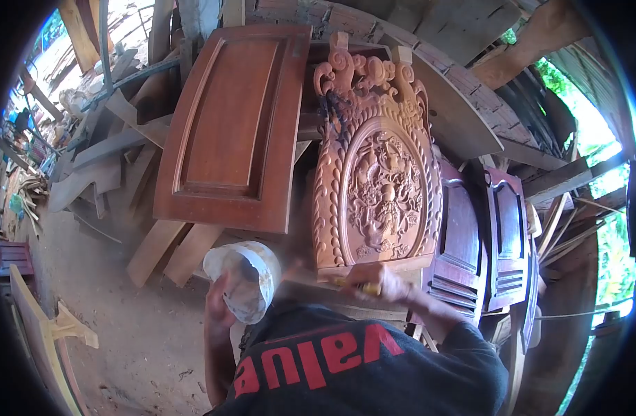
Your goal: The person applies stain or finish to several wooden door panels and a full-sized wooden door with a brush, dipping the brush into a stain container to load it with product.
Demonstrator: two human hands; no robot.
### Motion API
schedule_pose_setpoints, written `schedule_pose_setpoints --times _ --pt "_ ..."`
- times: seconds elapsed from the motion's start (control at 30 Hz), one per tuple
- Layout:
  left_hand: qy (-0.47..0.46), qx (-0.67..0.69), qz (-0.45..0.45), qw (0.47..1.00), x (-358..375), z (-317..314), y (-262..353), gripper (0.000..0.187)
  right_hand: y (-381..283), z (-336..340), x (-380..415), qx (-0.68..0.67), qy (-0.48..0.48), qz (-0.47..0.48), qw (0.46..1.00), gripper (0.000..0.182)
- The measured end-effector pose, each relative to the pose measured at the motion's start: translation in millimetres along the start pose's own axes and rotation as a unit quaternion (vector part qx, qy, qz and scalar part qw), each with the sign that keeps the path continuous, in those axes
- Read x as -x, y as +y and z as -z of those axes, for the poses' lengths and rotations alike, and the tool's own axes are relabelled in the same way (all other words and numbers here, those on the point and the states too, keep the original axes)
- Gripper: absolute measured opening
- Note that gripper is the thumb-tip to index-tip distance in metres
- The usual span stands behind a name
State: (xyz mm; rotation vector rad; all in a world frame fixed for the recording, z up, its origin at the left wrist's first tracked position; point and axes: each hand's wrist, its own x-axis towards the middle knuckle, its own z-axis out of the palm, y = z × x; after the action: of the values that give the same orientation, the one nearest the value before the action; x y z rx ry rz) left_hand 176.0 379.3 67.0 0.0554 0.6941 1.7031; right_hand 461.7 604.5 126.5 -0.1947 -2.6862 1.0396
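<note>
My left hand [219, 305] grips a white, stained plastic tub [262, 267] by its side, and the tub is tilted with its opening partly toward me. The fingers of my right hand [390, 286] are closed around what looks like a yellow-handled brush [368, 288], held at the lower edge of a carved wooden panel [429, 208]. That panel leans upright before me, with an oval relief of figures and a scrolled top. A dark stain marks its upper left side. The brush's tip is too small and blurred to make out.
A reddish-brown door panel [228, 118] leans left of the carving. Darker louvred shutters [463, 229] stand to its right. Loose boards [158, 253] rest on the dusty floor [144, 326] under the door panel. A brick wall [470, 87] rises behind, and wood scraps [89, 184] lie piled at the left.
</note>
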Motion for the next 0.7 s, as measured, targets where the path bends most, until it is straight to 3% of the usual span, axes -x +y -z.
schedule_pose_setpoints --times 0.03,0.07,0.13,0.17,0.2,0.27,0.3,0.33,0.37,0.43,0.47,0.53,0.6,0.63,0.7 --pt "0.003 0.008 0.003 1.0 -1 -2 -2 0.055 20 8 6 -0.076 -0.023 -0.048 0.996 0.012" --pt "0.006 0.016 0.006 1.0 -2 -4 -3 0.055 62 16 26 -0.149 -0.045 -0.185 0.97 0.014" --pt "-0.005 0.007 0.004 1.0 0 -9 -3 0.056 82 68 -7 -0.164 0.026 -0.159 0.973 0.017" --pt "-0.014 -0.001 0.003 1.0 2 -11 -4 0.056 88 91 -25 -0.069 0.102 -0.153 0.98 0.013" --pt "-0.014 -0.006 -0.003 1.0 4 -10 -5 0.056 82 123 -49 -0.144 0.094 -0.206 0.963 0.014" --pt "0.016 -0.007 -0.029 0.999 9 -8 -10 0.057 111 167 -97 0.069 0.142 -0.176 0.972 0.021" --pt "0.04 -0.014 -0.036 0.998 13 -13 -9 0.058 91 184 -126 0.037 0.211 -0.21 0.954 0.024" --pt "0.042 -0.02 -0.043 0.998 17 -16 -10 0.058 100 203 -148 0.105 0.244 -0.197 0.943 0.029" --pt "0.057 -0.021 -0.048 0.997 21 -17 -11 0.058 127 213 -170 0.12 0.331 -0.126 0.928 0.035" --pt "0.078 -0.027 -0.064 0.995 29 -18 -14 0.059 143 233 -203 0.172 0.387 -0.115 0.899 0.037" --pt "0.085 -0.031 -0.064 0.994 33 -23 -15 0.059 154 241 -212 0.225 0.356 -0.05 0.906 0.034" --pt "0.082 0.021 -0.051 0.995 41 -32 -15 0.059 169 237 -218 0.375 0.313 0.066 0.87 0.031" --pt "0.113 0.007 -0.047 0.992 46 -21 -19 0.058 181 193 -208 0.13 0.347 0.022 0.929 0.03" --pt "0.136 -0.005 -0.049 0.99 46 -15 -21 0.058 196 171 -196 0.231 0.33 0.08 0.912 0.024" --pt "0.109 0.007 -0.035 0.993 44 -9 -22 0.057 142 129 -157 0.302 0.273 0.076 0.91 0.022"
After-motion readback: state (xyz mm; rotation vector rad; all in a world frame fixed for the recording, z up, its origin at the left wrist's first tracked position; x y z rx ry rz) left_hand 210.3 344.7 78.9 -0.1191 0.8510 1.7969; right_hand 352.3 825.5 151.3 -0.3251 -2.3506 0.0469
